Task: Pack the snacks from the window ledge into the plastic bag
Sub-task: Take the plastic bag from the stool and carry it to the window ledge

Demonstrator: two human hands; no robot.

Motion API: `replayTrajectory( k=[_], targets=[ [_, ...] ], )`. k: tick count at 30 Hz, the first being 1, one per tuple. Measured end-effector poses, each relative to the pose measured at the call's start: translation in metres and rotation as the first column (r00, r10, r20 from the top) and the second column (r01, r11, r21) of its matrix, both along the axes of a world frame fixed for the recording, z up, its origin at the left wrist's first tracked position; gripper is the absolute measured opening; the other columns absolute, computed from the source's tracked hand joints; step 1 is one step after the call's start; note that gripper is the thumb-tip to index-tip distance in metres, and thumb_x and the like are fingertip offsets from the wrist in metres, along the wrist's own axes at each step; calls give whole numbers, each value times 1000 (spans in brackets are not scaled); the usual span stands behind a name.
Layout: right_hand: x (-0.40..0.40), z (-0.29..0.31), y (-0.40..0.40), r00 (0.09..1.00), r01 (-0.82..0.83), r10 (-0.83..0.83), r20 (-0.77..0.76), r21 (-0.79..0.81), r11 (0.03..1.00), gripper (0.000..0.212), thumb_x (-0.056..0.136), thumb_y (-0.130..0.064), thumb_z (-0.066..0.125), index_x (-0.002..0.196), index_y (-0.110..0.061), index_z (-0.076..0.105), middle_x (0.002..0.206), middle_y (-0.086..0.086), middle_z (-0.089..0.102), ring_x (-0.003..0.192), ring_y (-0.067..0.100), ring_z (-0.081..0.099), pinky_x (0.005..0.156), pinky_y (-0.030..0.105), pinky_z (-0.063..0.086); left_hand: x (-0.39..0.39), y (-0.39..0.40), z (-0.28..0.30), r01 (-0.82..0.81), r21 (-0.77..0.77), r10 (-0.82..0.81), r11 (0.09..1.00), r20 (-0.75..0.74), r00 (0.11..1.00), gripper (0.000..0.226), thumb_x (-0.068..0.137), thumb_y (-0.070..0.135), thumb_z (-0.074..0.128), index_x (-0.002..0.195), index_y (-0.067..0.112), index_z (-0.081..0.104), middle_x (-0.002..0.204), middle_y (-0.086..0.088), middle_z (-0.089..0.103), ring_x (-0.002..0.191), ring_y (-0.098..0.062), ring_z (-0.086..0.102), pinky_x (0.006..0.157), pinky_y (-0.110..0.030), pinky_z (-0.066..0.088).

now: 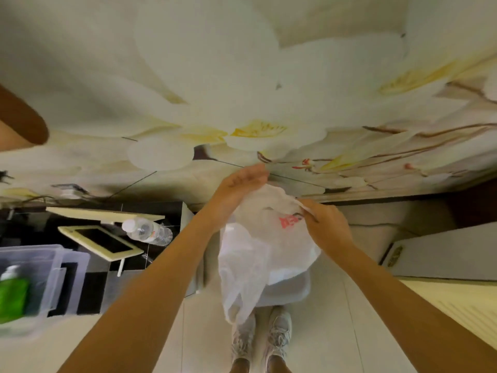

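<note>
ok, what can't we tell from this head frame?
- Inside of the plastic bag: film is opaque, contents unseen.
- Snacks and window ledge: not visible anywhere in the head view.
- Red print on bag: crumpled, partly behind right hand, unreadable.
- Left hand fingers: bag contact unclear.

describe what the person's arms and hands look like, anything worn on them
Both forearms are bare as far as the view reaches: no sleeves, watch or bracelet in sight. The left hand and right hand wear no gloves, and no rings can be made out, though the picture is slightly blurred.
</note>
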State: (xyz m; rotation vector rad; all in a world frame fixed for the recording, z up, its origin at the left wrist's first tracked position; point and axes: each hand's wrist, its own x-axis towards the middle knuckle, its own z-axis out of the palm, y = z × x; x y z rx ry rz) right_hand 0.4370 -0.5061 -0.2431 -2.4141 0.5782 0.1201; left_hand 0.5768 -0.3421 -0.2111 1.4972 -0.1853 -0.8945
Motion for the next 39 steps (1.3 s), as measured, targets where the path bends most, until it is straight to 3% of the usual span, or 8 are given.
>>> replayTrajectory(
  k=[6,11,17,23,27,31,34,39],
  targets=[
    [-13,69,-15,964,159,-203,172,240,958,32,99,-11,41,113,-24,67,94,-6,70,82,10,64,73,30,54,-20,21,49,-58,53,49,997,147,988,58,91,33,48,146,24,31,141,14,43,122,11,41,90,-2,36],
    [-35,121,-30,932,191,-276,235,329,925,30,98,-9,46,97,-30,68,74,-5,65,54,2,49,54,22,38,-52,44,61,-138,171,106,976,184,977,52,91,49,50,141,39,38,139,17,45,128,-3,40,110,-33,29],
    [-56,173,-40,923,212,-305,236,349,913,18,97,-7,49,97,-18,63,88,7,64,77,18,56,70,30,46,-69,17,110,113,407,-284,907,389,876,88,80,-5,70,150,16,22,149,-9,36,137,-24,36,98,-14,37],
    [-95,211,-38,895,273,-348,278,275,922,17,91,-6,57,101,-13,69,92,-1,66,82,14,62,68,17,50,-92,-54,176,152,571,-511,807,546,664,72,70,57,75,130,24,51,124,2,61,118,-19,55,97,-33,42],
    [-131,231,-21,895,301,-318,312,103,948,16,85,-11,68,88,-26,65,83,-14,60,75,2,57,65,12,45,-115,-80,199,289,381,-462,879,520,719,33,91,20,65,120,7,57,109,-8,58,106,-25,55,86,-28,43],
    [-184,240,-5,859,444,-425,285,-1,896,25,78,-6,74,88,-26,63,73,-10,57,65,10,54,59,14,42,-137,-97,221,394,360,-530,846,656,538,19,98,13,48,116,10,50,102,-6,61,97,-26,59,70,-22,45],
    [-234,241,9,793,590,-562,236,-69,804,23,80,-5,65,92,-24,58,84,-4,59,75,18,55,61,22,38,-154,-110,232,426,207,-443,881,680,585,9,97,14,46,105,11,45,87,1,52,82,-19,50,62,-11,39],
    [-322,238,30,646,762,-746,160,-182,621,32,76,6,49,103,-6,61,91,9,53,91,35,55,65,31,35,-200,-132,255,528,64,-483,847,508,713,20,95,19,45,112,11,53,102,-4,62,96,-24,60,73,-28,49]
  ],
)
